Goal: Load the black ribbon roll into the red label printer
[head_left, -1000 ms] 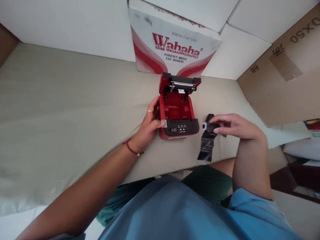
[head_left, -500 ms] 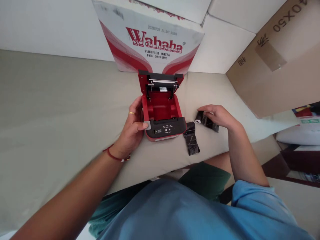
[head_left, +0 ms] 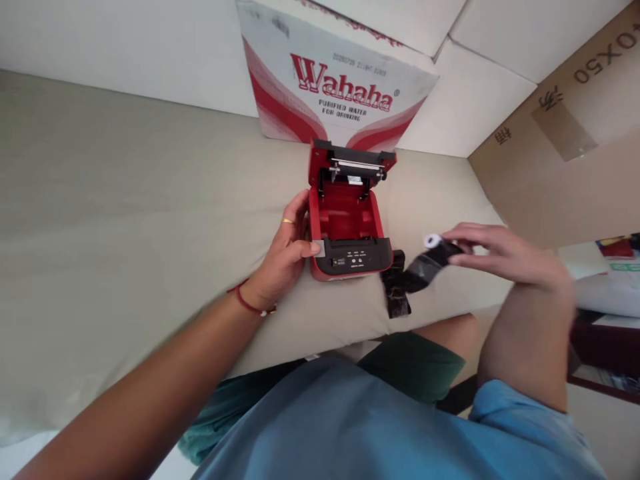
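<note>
A red and black label printer (head_left: 356,261) stands on the pale surface with its lid (head_left: 353,163) tipped back, its red inside bare to view. My left hand (head_left: 290,247) grips its left side, thumb on the grey corner piece and fingers along the outer wall. To the right, my right hand (head_left: 493,250) pinches a black roll with a white core (head_left: 434,241); a loose black strip trails from it toward the printer. A second dark, shiny strip (head_left: 399,303) lies by the printer's right front corner, partly overlapped by the trailing one.
Behind the printer stands a white and red water carton (head_left: 345,87) against more white boxes (head_left: 493,93). A large brown cardboard box (head_left: 565,173) closes off the right side. The pale padded surface (head_left: 150,220) stretches left, its front edge close to my body.
My right hand has lifted the black roll off the surface and moved right, with its strip now hanging out. My left hand stays on the printer. The view has shifted slightly.
</note>
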The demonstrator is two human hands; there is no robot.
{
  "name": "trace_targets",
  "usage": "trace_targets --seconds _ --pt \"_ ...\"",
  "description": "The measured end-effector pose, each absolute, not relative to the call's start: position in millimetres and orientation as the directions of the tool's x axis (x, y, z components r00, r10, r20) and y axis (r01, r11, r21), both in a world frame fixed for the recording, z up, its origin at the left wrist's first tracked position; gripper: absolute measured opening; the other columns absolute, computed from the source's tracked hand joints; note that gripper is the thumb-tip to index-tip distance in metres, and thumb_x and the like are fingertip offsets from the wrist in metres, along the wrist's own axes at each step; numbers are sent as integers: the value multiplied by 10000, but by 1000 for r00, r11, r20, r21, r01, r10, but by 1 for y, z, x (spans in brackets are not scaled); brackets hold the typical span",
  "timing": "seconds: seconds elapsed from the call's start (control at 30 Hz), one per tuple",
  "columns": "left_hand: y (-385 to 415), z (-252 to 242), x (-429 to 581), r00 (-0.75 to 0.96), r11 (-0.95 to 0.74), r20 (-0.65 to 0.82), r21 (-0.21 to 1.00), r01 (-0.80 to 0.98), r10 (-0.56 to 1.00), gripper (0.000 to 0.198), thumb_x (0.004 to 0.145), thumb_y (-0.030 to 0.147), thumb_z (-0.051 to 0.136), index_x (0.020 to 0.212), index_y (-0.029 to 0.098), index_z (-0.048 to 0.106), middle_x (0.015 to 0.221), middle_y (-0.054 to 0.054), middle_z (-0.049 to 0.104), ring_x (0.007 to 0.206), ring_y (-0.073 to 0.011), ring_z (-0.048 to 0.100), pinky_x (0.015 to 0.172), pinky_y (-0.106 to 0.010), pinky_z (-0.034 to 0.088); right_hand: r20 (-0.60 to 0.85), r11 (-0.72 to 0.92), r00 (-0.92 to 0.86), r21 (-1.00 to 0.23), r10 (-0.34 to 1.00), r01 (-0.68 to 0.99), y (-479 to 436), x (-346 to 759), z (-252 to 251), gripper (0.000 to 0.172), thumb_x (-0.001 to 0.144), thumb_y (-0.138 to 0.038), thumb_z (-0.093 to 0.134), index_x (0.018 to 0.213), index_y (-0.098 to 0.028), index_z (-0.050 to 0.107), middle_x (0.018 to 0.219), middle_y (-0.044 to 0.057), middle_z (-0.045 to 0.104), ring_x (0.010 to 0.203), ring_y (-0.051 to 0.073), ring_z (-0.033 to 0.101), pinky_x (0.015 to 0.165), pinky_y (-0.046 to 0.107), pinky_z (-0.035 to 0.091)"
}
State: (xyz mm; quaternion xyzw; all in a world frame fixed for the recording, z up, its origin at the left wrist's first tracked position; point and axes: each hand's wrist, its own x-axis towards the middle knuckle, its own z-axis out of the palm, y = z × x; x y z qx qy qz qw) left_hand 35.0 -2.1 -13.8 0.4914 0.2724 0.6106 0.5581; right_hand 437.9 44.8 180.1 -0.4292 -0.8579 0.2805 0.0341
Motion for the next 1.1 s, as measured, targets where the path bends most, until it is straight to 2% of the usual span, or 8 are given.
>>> trace_targets --seconds 0.13,0.2,0.37,0.43,0.57,0.67,0.83,1.1 --pt "-3 -9 38 87 -222 293 859 -462 952 995 844 595 973 1719 426 532 1870 -31 507 1771 -409 428 1453 -599 426 -248 504 -898 -758 364 414 39 418 253 273 1048 -556 882 1284 -431 940 1062 43 945 902 184 901 782 310 666" --pt "-2 -10 39 75 -211 280 849 -485 957 993 839 567 979 1718 409 544 1868 -34 507 1768 -412 427 1459 -607 410 -182 518 -938 -795 294 317 42 392 257 253 1070 -486 870 1310 -439 931 1090 40 950 927 184 907 821 287 678" --pt "1 -22 40 79 -260 331 849 -461 940 988 865 603 967 1732 475 511 1889 -12 472 1754 -414 447 1438 -627 433 -71 536 -708 -603 702 591 54 317 193 395 1059 -408 822 1422 -259 871 1001 39 886 727 178 735 700 314 601" --pt "0 -30 41 52 -303 354 860 -411 934 995 893 633 942 1755 519 459 1915 5 421 1768 -399 426 1444 -619 422 -30 506 -606 -519 795 689 56 293 167 390 1025 -299 793 1403 -231 862 1064 46 878 774 195 730 770 338 607" --pt "-8 -35 43 -11 -381 388 899 -216 922 972 1001 704 800 1823 492 326 1943 -48 315 1816 -393 319 1461 -636 379 -24 517 -551 -315 834 796 57 259 145 398 997 -201 748 1375 -234 871 1328 112 863 1100 308 803 1020 449 631" --pt "-20 -21 44 -118 -487 489 872 47 864 836 1100 657 665 1830 415 338 1893 -115 336 1794 -399 325 1432 -655 404 -39 477 -495 -206 868 854 56 244 143 434 1023 -225 741 1440 -256 857 1439 143 822 1239 376 795 1099 523 632" --pt "-44 17 44 -73 -672 790 562 482 608 555 1106 363 631 1660 333 625 1520 -124 643 1506 -362 592 1339 -639 486 -16 432 -441 -163 898 887 59 233 140 475 1017 -224 746 1474 -300 854 1519 132 803 1298 397 782 1083 544 647" --pt "-48 24 54 91 -686 808 428 589 582 476 1014 221 714 1481 301 757 1376 -123 744 1416 -357 648 1233 -626 555 -155 352 -348 -1 925 936 60 213 148 494 1034 -232 702 1496 -334 841 1335 106 903 1186 376 833 941 462 631"
